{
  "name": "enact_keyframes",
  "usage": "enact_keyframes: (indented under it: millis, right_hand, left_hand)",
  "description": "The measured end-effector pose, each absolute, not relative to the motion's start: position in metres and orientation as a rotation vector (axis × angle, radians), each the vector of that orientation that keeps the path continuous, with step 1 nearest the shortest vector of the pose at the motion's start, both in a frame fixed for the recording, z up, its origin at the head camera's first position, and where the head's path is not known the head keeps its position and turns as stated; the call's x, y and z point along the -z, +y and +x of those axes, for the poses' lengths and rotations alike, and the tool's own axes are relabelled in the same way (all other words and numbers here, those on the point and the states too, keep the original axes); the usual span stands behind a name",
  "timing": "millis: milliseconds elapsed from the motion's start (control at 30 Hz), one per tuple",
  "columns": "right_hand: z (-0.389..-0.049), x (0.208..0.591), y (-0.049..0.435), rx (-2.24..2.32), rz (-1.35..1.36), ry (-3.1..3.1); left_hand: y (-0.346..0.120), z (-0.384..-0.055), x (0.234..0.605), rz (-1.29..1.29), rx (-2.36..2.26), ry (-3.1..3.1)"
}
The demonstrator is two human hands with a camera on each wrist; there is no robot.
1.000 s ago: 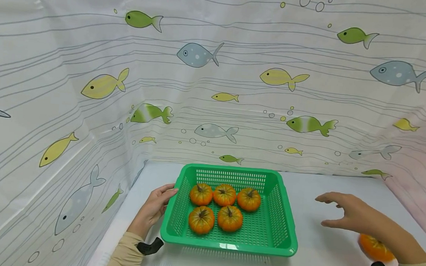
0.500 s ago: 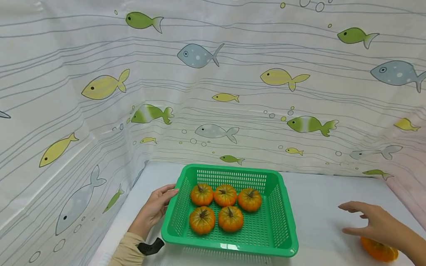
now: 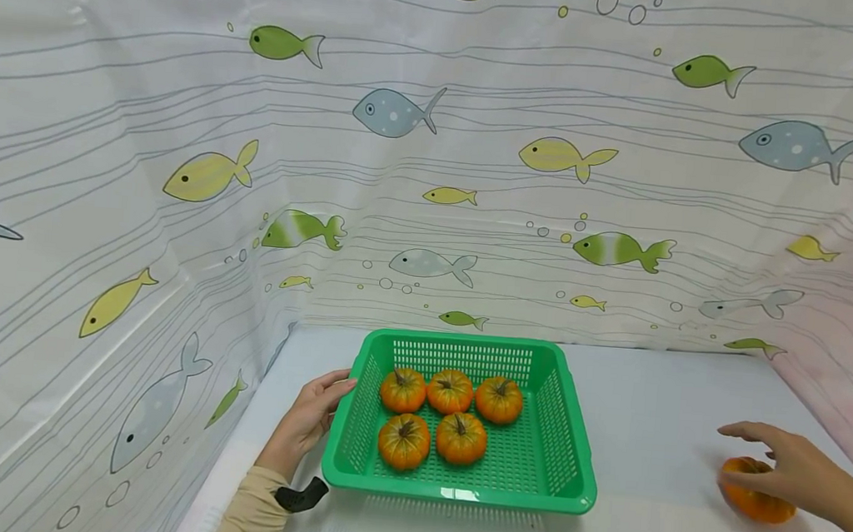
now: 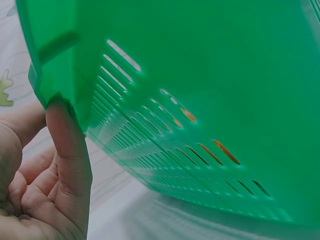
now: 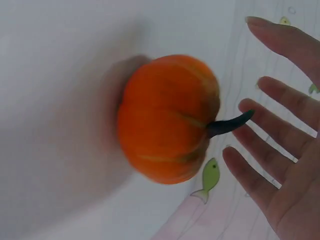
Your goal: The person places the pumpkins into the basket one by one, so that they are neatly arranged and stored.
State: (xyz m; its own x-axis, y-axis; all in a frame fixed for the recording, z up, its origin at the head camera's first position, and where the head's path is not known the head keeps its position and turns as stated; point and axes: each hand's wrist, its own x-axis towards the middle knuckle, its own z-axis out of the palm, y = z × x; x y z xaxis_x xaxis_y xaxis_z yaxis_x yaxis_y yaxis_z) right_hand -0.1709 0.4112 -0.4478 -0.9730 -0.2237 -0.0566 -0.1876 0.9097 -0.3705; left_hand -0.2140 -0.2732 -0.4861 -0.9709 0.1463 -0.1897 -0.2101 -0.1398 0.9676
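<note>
A green plastic basket (image 3: pixel 457 492) stands on the white table with several small orange pumpkins (image 3: pixel 461 438) inside, grouped toward its left and middle. My left hand (image 3: pixel 307 415) grips the basket's left rim; in the left wrist view the thumb and fingers pinch that rim (image 4: pixel 36 82). Off to the right, a lone orange pumpkin (image 3: pixel 758 492) sits on the table. Over it hovers my right hand (image 3: pixel 794 470), fingers spread and apart. In the right wrist view the pumpkin (image 5: pixel 167 120), with its dark curved stem, lies in front of the spread fingers, which do not hold it.
A white sheet (image 3: pixel 508 189) printed with fish hangs behind the table and along both sides. The white tabletop (image 3: pixel 655 418) runs between the basket and the lone pumpkin. Black straps (image 3: pixel 301 494) are worn at the wrists.
My right hand has moved right and slightly down, from beside the basket to above the lone pumpkin. My left hand, the basket and the pumpkins in it have stayed put.
</note>
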Motion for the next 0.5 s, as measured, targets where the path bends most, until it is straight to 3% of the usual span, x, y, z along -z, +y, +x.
enact_keyframes:
  millis: [500]
  right_hand:
    - [-0.159,0.473,0.438,0.619,-0.279,3.028]
  left_hand:
    - [-0.273,-0.214,0.487,-0.069,-2.213,1.888]
